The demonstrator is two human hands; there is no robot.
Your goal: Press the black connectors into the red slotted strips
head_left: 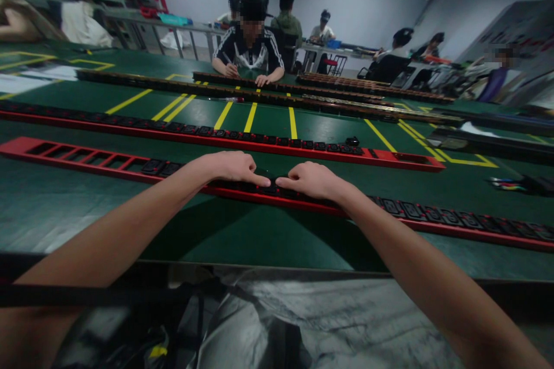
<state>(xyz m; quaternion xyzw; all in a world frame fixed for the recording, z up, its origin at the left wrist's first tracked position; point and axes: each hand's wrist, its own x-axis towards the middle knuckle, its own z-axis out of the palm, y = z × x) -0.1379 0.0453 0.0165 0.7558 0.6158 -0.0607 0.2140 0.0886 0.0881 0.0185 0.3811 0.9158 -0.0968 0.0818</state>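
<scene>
A long red rail (415, 226) with a row of black square inserts (411, 209) lies across the green table in front of me. My left hand (234, 167) is closed at the rail's middle, its thumb stretched right and pressed onto a black insert (271, 189). From the other side my right hand (314, 179) mirrors it, thumb pointing left onto that same insert. The thumb tips are close together. On both hands the other fingers curl at the rail's far side, their tips hidden. Toward the left end, the rail shows open rectangular slots (78, 155).
Behind lies a second red rail (381, 159) filled with black inserts, a small black piece (352, 141) beside it. Dark long strips (259, 92) stretch farther back. Cables (515, 184) lie at the right. A co-worker (249, 49) sits opposite, holding a pen-like tool; other people sit behind.
</scene>
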